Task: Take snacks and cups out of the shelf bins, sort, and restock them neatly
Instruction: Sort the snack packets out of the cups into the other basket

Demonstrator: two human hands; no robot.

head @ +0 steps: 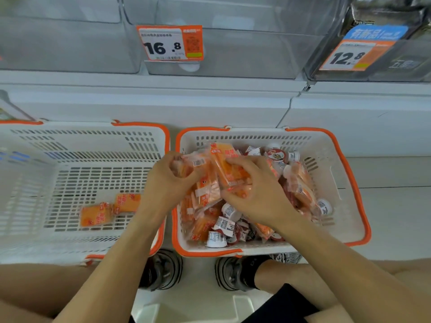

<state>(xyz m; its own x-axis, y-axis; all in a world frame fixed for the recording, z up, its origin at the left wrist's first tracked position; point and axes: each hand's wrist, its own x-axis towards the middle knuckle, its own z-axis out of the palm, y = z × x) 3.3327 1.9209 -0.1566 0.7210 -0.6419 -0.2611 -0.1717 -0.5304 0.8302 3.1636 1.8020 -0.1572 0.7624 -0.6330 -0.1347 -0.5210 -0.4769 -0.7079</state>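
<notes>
Two white baskets with orange rims stand on the floor below the shelf. The right basket (333,173) is heaped with orange snack packets (205,194) and small sealed cups (217,238). Over its left half, my left hand (170,180) grips a bunch of orange packets. My right hand (251,192) curls round another orange packet (231,169) right beside it. The left basket (70,145) holds two orange packets (109,209) on its bottom.
Clear shelf bins (210,52) above look empty, with price tags 16.8 (169,43) and 12.8 (354,54). A darker bin (396,43) at the upper right holds goods. My shoes (163,269) stand just in front of the baskets.
</notes>
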